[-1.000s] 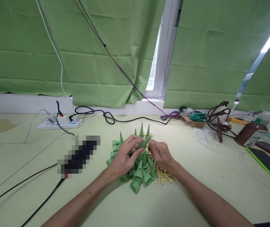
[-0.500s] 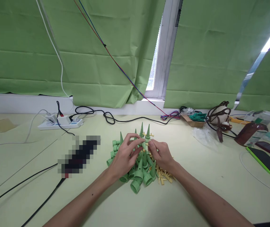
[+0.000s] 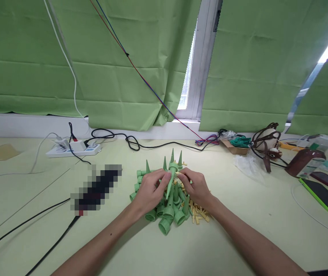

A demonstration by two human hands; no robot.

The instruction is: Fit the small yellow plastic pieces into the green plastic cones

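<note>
My left hand (image 3: 151,191) is closed around a green plastic cone spike (image 3: 170,184), whose pointed tip slants down toward me and whose wide collar faces away. Between the thumb and fingers of my right hand (image 3: 196,188) is a small yellow plastic peg (image 3: 177,174), partly hidden, against the side of the spike. Beneath and around both hands lies a pile of similar green spikes (image 3: 168,211), some upright and some on their sides. Loose yellow pegs (image 3: 199,214) are heaped by my right wrist.
A white power strip (image 3: 74,150) with black cables sits at the back left. Nearer lies a pixelated dark object (image 3: 96,189). At right are a small cardboard box (image 3: 235,148), a plastic bag (image 3: 250,166), a dark red bottle (image 3: 304,163) and a green-edged phone (image 3: 325,195).
The spike in my left hand has turned, so its tip now points down toward me. My left fingers have closed in around it. My right hand has barely moved.
</note>
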